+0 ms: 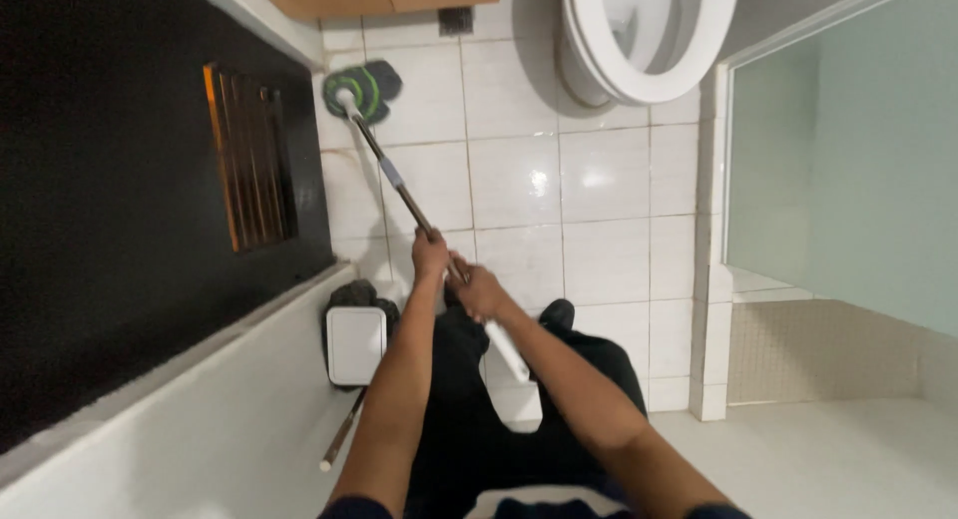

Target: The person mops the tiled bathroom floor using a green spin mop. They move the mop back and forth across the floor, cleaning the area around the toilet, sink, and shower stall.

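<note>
I hold a long mop handle point(397, 185) with both hands. My left hand point(430, 254) grips the metal shaft higher up. My right hand point(479, 290) grips it just below, near the white lower end point(507, 351). The round green and grey mop head point(362, 90) rests on the white floor tiles at the far left, beside the dark wall. My legs in black trousers show under my arms.
A white toilet point(649, 35) stands at the top right. A small white pedal bin point(355, 344) sits by my left leg, with a thin stick point(341, 434) leaning below it. A glass shower screen point(848, 170) rises on the right above a white curb point(711, 279). A floor drain point(455, 21) lies near the wooden cabinet.
</note>
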